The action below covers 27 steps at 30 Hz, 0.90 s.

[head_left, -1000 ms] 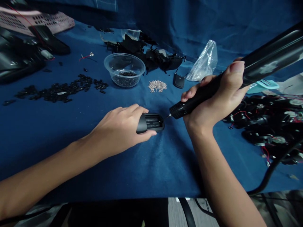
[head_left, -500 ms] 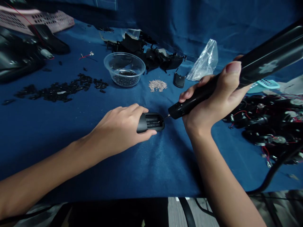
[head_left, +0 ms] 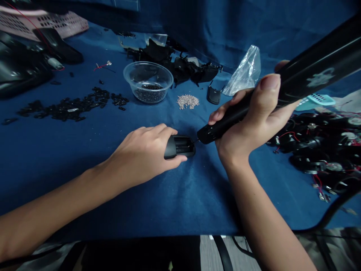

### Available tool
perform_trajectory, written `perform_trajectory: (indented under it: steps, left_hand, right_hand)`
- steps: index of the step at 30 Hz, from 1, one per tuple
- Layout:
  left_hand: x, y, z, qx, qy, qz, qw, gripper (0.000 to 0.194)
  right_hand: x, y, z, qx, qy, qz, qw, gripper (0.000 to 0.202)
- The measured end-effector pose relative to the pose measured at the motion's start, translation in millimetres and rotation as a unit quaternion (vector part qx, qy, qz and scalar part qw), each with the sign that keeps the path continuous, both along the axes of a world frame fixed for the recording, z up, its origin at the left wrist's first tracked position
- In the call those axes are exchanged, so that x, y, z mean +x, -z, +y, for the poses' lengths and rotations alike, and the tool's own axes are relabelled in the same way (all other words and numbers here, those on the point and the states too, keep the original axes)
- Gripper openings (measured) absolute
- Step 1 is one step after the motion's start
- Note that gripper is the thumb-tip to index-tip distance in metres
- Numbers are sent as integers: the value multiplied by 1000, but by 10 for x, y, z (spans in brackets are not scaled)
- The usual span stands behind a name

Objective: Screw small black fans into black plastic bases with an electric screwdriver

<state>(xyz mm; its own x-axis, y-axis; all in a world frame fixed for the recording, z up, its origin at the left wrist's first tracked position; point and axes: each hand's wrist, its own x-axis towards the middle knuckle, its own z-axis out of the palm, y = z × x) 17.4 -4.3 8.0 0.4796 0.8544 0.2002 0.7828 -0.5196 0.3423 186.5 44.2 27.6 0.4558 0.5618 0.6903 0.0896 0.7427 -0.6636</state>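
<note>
My left hand (head_left: 148, 150) grips a black oblong housing (head_left: 184, 146) from its left end, flat on the blue cloth, with the hollow, ribbed inside facing up. Wrapped round a thick black electric screwdriver (head_left: 293, 81), my right hand (head_left: 254, 116) holds it at a slant, thumb on top. The thin bit of the tool points down-left and meets the right end of the housing; the exact contact is too small to tell. Behind the housing lies a small heap of silver screws (head_left: 188, 101), beside a clear bowl (head_left: 148, 82) with tiny dark pieces.
Small black parts (head_left: 73, 106) are scattered at the left. Black shells (head_left: 180, 67), a clear plastic bag (head_left: 244, 71) and a small black cover (head_left: 213, 95) lie at the back. Wired black parts (head_left: 324, 150) fill the right; a pink basket (head_left: 62, 25) stands back left.
The screwdriver and my right hand have shifted slightly left, and its nose is closer to the housing. My left hand and the housing have barely moved.
</note>
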Motion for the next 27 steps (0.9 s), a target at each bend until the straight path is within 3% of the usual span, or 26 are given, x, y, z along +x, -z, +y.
perform_trajectory:
  steps: [27]
  left_hand:
    - [15, -39, 34, -53, -26, -43, 997, 46]
  right_hand:
    - [-82, -12, -20, 12, 47, 9, 999, 24]
